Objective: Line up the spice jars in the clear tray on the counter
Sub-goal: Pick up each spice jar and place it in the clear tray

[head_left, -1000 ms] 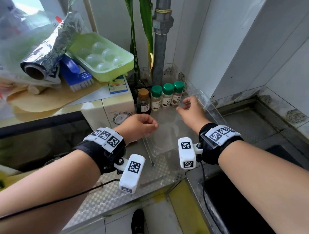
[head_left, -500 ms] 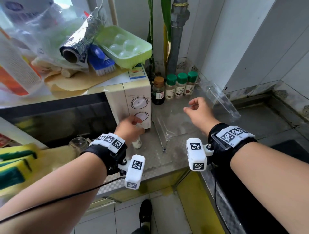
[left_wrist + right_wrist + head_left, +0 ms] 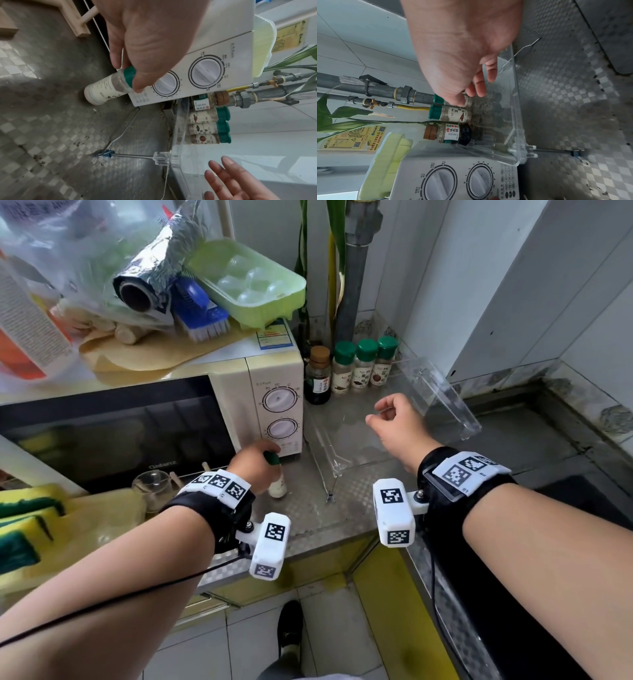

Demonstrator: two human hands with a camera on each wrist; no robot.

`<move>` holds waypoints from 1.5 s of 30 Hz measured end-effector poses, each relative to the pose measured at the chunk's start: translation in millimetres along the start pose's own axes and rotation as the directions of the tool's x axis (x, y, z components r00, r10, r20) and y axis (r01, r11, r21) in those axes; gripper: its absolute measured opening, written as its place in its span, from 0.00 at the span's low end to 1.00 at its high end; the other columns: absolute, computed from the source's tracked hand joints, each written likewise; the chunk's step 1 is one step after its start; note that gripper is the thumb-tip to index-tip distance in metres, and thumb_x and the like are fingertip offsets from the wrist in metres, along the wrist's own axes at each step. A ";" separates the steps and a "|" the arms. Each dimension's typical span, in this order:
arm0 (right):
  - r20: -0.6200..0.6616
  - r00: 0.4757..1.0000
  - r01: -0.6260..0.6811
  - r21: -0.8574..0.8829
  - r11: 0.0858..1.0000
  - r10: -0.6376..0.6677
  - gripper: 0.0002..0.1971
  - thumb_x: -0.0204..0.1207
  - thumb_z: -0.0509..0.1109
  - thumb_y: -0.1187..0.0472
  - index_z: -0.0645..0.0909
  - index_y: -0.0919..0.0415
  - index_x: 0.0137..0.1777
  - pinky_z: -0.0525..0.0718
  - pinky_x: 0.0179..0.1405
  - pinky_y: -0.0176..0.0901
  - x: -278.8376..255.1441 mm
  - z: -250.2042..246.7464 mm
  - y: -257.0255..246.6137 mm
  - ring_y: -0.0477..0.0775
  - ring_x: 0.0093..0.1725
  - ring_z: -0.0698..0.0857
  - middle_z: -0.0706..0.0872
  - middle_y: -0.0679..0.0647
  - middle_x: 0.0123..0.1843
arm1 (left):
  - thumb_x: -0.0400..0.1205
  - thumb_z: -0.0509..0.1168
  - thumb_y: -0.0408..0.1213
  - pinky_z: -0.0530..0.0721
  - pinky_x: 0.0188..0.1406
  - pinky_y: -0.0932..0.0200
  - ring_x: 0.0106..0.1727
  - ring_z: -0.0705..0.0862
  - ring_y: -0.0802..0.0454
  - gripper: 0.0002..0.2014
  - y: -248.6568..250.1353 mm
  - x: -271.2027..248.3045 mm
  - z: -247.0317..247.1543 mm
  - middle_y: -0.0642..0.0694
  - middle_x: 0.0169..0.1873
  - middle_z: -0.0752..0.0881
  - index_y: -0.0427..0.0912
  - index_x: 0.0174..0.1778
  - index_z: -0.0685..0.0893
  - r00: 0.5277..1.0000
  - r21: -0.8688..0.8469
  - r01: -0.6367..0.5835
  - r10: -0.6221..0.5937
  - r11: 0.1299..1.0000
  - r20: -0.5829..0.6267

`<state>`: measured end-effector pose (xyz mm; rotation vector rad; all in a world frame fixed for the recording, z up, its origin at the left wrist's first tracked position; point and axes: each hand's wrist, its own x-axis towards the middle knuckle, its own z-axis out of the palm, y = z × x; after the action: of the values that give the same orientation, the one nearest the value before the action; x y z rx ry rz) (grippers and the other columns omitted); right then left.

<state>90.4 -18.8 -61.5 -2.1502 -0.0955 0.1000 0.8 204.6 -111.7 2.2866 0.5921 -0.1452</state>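
My left hand (image 3: 255,462) pinches the green cap of a stray jar (image 3: 277,486) standing near the microwave (image 3: 274,392), ready to lift it. My right hand (image 3: 397,426) hangs relaxed, empty, over the tray (image 3: 442,398), where four jars (image 3: 354,368) line the far wall.

Black wristbands (image 3: 219,508) with white coded tags; white camera blocks (image 3: 394,511); black cable (image 3: 102,607)

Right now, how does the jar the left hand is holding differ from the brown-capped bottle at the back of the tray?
The white-filled spice jar has a green cap; the brown-capped bottle holds dark liquid. The jar sits on the steel counter outside the clear tray, gripped at its cap by the left hand; the bottle stands untouched inside the tray beside three green-capped jars. Both carry paper labels.
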 end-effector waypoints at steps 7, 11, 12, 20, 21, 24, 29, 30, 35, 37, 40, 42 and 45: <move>0.098 0.994 0.044 0.050 0.998 -0.049 0.07 0.74 0.71 0.63 0.80 0.51 0.38 0.86 0.46 0.48 -9.0 3.8 -13.4 0.55 0.36 0.85 0.82 0.50 0.34 | 0.82 0.62 0.45 0.80 0.44 0.57 0.48 0.83 0.46 0.15 26.6 -7.9 -12.6 0.41 0.55 0.86 0.44 0.62 0.81 0.994 -0.205 -0.109 0.103 0.973 -0.041; 0.334 0.939 0.043 0.119 0.992 -0.080 0.03 0.77 0.70 0.63 0.83 0.54 0.44 0.80 0.30 0.34 -21.2 3.1 -28.6 0.50 0.35 0.84 0.87 0.53 0.38 | 0.84 0.59 0.46 0.82 0.58 0.50 0.56 0.85 0.46 0.13 41.3 -14.9 -22.3 0.43 0.54 0.88 0.46 0.59 0.83 0.981 -0.393 -0.194 0.190 0.899 -0.049; 0.419 0.905 0.022 0.132 0.991 -0.076 0.01 0.78 0.71 0.62 0.83 0.56 0.47 0.82 0.32 0.37 -24.1 3.1 -32.9 0.50 0.38 0.85 0.87 0.53 0.40 | 0.84 0.59 0.45 0.81 0.57 0.51 0.54 0.85 0.49 0.11 44.7 -16.9 -24.6 0.45 0.52 0.87 0.48 0.57 0.83 0.976 -0.437 -0.210 0.214 0.875 -0.040; 0.659 0.752 -0.080 0.102 0.991 -0.007 0.16 0.77 0.72 0.62 0.78 0.54 0.64 0.82 0.58 0.55 -27.6 -1.4 -44.3 0.51 0.55 0.83 0.86 0.55 0.59 | 0.87 0.55 0.35 0.78 0.31 0.73 0.41 0.80 0.60 0.09 76.2 -22.6 -31.9 0.49 0.46 0.83 0.44 0.58 0.79 0.944 -0.616 -0.283 0.328 0.735 -0.043; 0.657 0.754 -0.086 0.107 0.991 -0.005 0.17 0.77 0.72 0.63 0.78 0.55 0.65 0.82 0.54 0.52 -26.5 -3.3 -43.2 0.52 0.54 0.83 0.86 0.55 0.59 | 0.87 0.55 0.35 0.79 0.33 0.71 0.41 0.80 0.60 0.09 79.3 -22.2 -31.3 0.50 0.45 0.83 0.44 0.57 0.79 0.942 -0.628 -0.286 0.334 0.724 -0.044; 0.654 0.757 -0.106 0.139 0.985 -0.011 0.19 0.77 0.70 0.66 0.77 0.61 0.69 0.83 0.42 0.33 -24.2 -8.8 -37.7 0.50 0.49 0.84 0.86 0.56 0.57 | 0.87 0.55 0.35 0.78 0.39 0.63 0.44 0.81 0.58 0.09 88.7 -19.0 -26.4 0.52 0.44 0.84 0.51 0.50 0.80 0.938 -0.675 -0.277 0.344 0.684 -0.037; 0.563 0.825 -0.074 0.179 0.981 -0.040 0.20 0.73 0.73 0.71 0.78 0.67 0.66 0.85 0.54 0.37 -15.6 -20.2 -25.2 0.51 0.52 0.85 0.87 0.62 0.57 | 0.85 0.59 0.38 0.83 0.40 0.68 0.48 0.83 0.58 0.10 105.2 -14.3 -14.7 0.49 0.50 0.84 0.48 0.61 0.79 0.924 -0.692 -0.290 0.382 0.661 -0.022; 0.531 0.846 -0.070 0.188 0.980 -0.041 0.20 0.72 0.74 0.72 0.79 0.66 0.65 0.83 0.61 0.43 -12.2 -24.5 -22.3 0.52 0.54 0.85 0.88 0.63 0.58 | 0.85 0.60 0.40 0.83 0.42 0.67 0.50 0.84 0.58 0.12 107.4 -11.2 -11.5 0.50 0.53 0.85 0.50 0.63 0.79 0.924 -0.672 -0.304 0.381 0.676 -0.034; 0.317 0.948 -0.074 0.223 0.972 0.000 0.22 0.70 0.75 0.74 0.78 0.65 0.64 0.82 0.67 0.49 10.4 -44.5 -10.7 0.54 0.57 0.84 0.87 0.58 0.57 | 0.81 0.64 0.46 0.84 0.57 0.60 0.58 0.85 0.57 0.13 118.9 -1.0 0.5 0.52 0.60 0.85 0.55 0.62 0.80 0.919 -0.573 -0.344 0.391 0.743 -0.045; 0.192 0.979 -0.109 0.233 0.966 0.064 0.23 0.69 0.76 0.72 0.78 0.63 0.64 0.80 0.70 0.55 22.0 -51.0 -4.6 0.55 0.57 0.84 0.87 0.60 0.59 | 0.82 0.65 0.42 0.81 0.47 0.73 0.47 0.84 0.67 0.11 122.9 2.8 5.2 0.54 0.52 0.86 0.52 0.60 0.82 0.915 -0.517 -0.362 0.401 0.775 -0.040; 0.048 0.989 -0.150 0.188 0.971 0.143 0.24 0.69 0.78 0.67 0.78 0.59 0.65 0.80 0.67 0.51 42.4 -61.0 6.8 0.52 0.57 0.84 0.87 0.54 0.59 | 0.82 0.65 0.40 0.71 0.24 0.79 0.25 0.78 0.73 0.08 128.0 11.1 12.1 0.58 0.35 0.82 0.53 0.54 0.84 0.919 -0.472 -0.350 0.395 0.809 -0.004; -0.022 0.986 -0.161 0.162 0.973 0.167 0.24 0.67 0.79 0.63 0.79 0.56 0.64 0.80 0.68 0.54 56.1 -63.9 12.3 0.55 0.59 0.86 0.88 0.53 0.59 | 0.81 0.66 0.41 0.70 0.22 0.77 0.23 0.76 0.70 0.06 129.3 17.9 14.3 0.57 0.35 0.82 0.54 0.51 0.85 0.926 -0.453 -0.331 0.377 0.828 0.013; -0.090 0.980 -0.171 0.094 0.981 0.180 0.23 0.65 0.80 0.60 0.81 0.52 0.60 0.82 0.66 0.56 76.2 -63.1 18.9 0.56 0.58 0.88 0.90 0.53 0.58 | 0.81 0.66 0.41 0.72 0.25 0.77 0.28 0.78 0.67 0.06 133.1 27.6 16.2 0.54 0.40 0.85 0.53 0.52 0.86 0.928 -0.431 -0.319 0.370 0.844 0.037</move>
<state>173.5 -73.4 -45.4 -2.0706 0.1535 0.0989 87.4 122.7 -44.3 1.9065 0.1192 0.0236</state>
